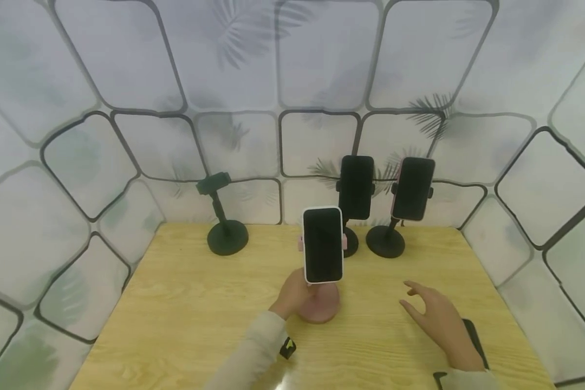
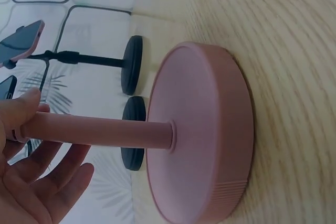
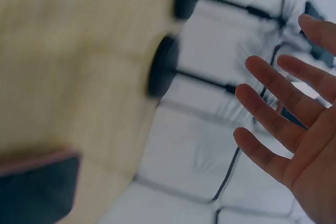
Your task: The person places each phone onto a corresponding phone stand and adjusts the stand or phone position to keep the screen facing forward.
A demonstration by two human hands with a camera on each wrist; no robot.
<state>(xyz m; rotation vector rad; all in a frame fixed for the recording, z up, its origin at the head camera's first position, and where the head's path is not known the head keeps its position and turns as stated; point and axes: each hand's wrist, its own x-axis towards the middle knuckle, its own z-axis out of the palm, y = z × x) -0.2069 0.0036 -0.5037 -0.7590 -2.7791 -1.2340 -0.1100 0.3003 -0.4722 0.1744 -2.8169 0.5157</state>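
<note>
A pink phone stand [image 2: 184, 124] has its round base on the wooden table, and a white-edged phone [image 1: 323, 245] sits upright in its clamp. My left hand [image 1: 292, 295] holds the stand's pole just under the phone, the thumb on one side and the fingers on the other in the left wrist view. Off to the right, my right hand [image 1: 436, 317] hovers over the table with its fingers spread and holds nothing. Beneath that forearm lies a dark phone [image 1: 475, 342], partly hidden; the right wrist view shows its pink edge.
Behind the pink stand, two black stands [image 1: 386, 242] carry a black phone [image 1: 356, 187] and a pink-edged phone [image 1: 413, 188]. A dark stand with no phone [image 1: 227, 236] is at the back left. Patterned curtains surround the wooden table [image 1: 200, 303].
</note>
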